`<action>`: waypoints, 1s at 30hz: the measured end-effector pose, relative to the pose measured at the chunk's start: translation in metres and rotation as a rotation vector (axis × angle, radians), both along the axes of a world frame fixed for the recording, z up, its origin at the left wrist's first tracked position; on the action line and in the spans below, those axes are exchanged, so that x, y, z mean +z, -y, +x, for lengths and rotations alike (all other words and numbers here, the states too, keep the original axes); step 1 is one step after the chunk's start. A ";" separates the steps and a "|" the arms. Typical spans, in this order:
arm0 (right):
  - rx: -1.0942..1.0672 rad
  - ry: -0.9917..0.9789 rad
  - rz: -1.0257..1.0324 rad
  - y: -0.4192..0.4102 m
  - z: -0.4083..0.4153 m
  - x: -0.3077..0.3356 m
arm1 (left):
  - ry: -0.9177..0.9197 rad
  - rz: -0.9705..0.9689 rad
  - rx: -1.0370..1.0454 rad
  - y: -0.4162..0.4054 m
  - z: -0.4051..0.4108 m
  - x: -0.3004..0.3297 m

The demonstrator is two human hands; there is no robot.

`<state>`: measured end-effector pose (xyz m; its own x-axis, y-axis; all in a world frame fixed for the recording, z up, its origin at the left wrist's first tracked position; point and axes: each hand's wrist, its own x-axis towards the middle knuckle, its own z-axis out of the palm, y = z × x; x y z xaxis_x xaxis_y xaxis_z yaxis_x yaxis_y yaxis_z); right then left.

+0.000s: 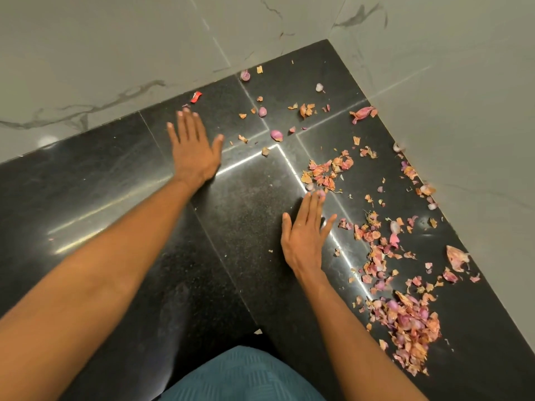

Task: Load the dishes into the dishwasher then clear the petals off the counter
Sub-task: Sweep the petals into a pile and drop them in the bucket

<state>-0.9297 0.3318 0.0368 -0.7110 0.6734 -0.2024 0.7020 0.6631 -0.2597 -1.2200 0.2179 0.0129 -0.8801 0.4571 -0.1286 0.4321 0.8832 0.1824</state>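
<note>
Pink and orange petals lie scattered over the right half of the black stone counter (101,180). A dense pile of petals (405,322) sits near the right front, and a smaller cluster (327,172) lies in the middle. My left hand (194,146) rests flat on the counter with straight fingers, left of the loose petals near the back wall. My right hand (304,235) also lies flat, its fingertips touching the lower edge of the middle cluster. Neither hand holds anything. No dishes or dishwasher are in view.
Grey marble walls (463,82) meet in a corner behind and to the right of the counter. A small red scrap (195,96) lies by the back wall. More petals line the right wall edge (417,180). My blue-clad body (246,377) stands at the counter's inner corner.
</note>
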 end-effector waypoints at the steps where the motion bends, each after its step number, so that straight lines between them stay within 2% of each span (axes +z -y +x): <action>1: -0.002 -0.035 -0.014 -0.002 -0.011 0.002 | -0.002 -0.006 -0.077 -0.007 0.015 -0.001; 7: 0.100 -0.187 -0.097 -0.021 -0.080 0.020 | -0.026 0.046 -0.466 -0.030 0.095 -0.005; 10: 0.210 -0.262 -0.165 -0.025 -0.115 0.028 | 0.010 0.254 -0.611 -0.021 0.107 -0.002; 13: 0.306 -0.273 -0.221 -0.023 -0.146 0.030 | 0.174 0.641 -0.455 -0.016 0.102 0.007; 15: 0.384 -0.253 -0.214 -0.018 -0.165 0.028 | 0.117 0.733 -0.263 -0.008 0.089 0.011; 17: 0.456 -0.174 -0.216 -0.013 -0.178 0.023 | -0.024 0.675 -0.099 0.007 0.069 0.014; 19: 0.498 -0.017 -0.217 -0.010 -0.179 0.015 | -0.091 0.596 0.004 0.022 0.045 0.016; 22: 0.519 0.148 -0.121 -0.016 -0.160 -0.001 | -0.071 0.435 0.016 0.030 0.005 0.016; 24: 0.486 0.149 -0.029 -0.020 -0.139 -0.009 | -0.021 0.315 -0.045 0.029 -0.019 0.014; 27: 0.322 0.126 0.010 -0.024 -0.104 -0.014 | 0.039 0.142 -0.144 0.015 -0.042 0.007; 30: 0.168 0.113 0.056 -0.024 -0.067 -0.017 | 0.053 0.060 -0.092 -0.009 -0.045 0.005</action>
